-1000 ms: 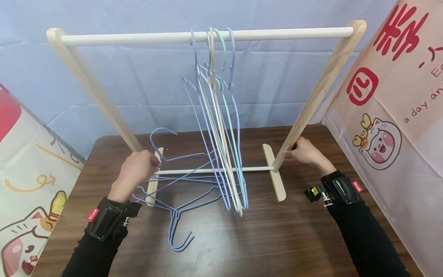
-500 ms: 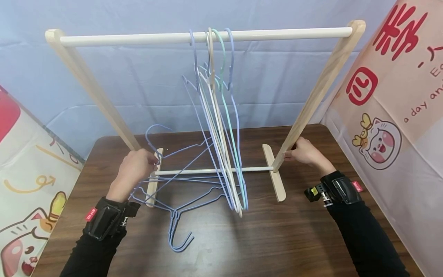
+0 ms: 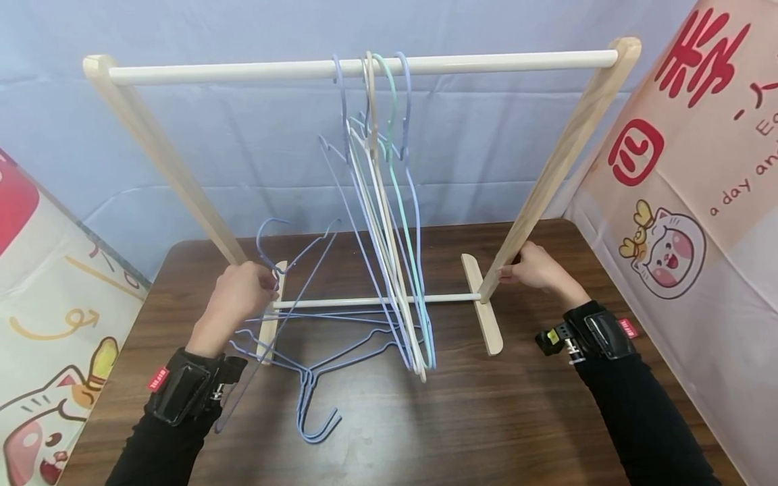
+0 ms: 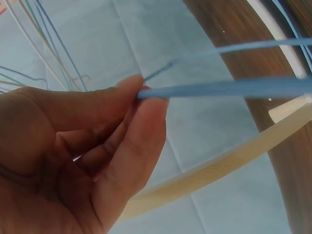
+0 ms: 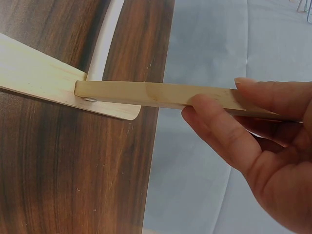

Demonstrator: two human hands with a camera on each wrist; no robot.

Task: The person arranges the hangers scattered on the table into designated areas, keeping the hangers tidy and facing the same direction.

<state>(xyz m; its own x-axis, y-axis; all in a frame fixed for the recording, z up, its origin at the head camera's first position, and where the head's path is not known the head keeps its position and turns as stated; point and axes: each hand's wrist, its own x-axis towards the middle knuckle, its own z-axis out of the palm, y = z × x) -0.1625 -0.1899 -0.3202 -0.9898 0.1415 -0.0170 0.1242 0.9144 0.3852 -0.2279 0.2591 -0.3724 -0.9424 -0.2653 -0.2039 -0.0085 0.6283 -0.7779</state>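
My left hand point(image 3: 240, 290) pinches a blue wire hanger point(image 3: 308, 282) between thumb and fingertips, near the rack's left post point(image 3: 173, 169). Its hook points up, and one end reaches down past my left wrist. In the left wrist view the blue hanger point(image 4: 219, 89) runs out to the right from the fingertips. My right hand point(image 3: 537, 270) grips the lower part of the wooden right post point(image 3: 556, 169), with thumb and fingers on opposite sides of the post point(image 5: 146, 92) in the right wrist view. Several blue, white, beige and mint hangers point(image 3: 398, 196) hang mid-rail.
The white rail point(image 3: 504, 64) spans the rack above the dark wooden table point(image 3: 425, 432). Several loose blue hangers point(image 3: 306, 388) lie at the rack's left foot, hooks toward me. A thin lower bar point(image 3: 452, 297) joins both feet. Printed cloth point(image 3: 662, 256) stands at the right.
The blue hanger in my left hand has turned: its body has swung away from the hung hangers, and one end now comes down toward me. The left hand shifted slightly left; the right stayed put.
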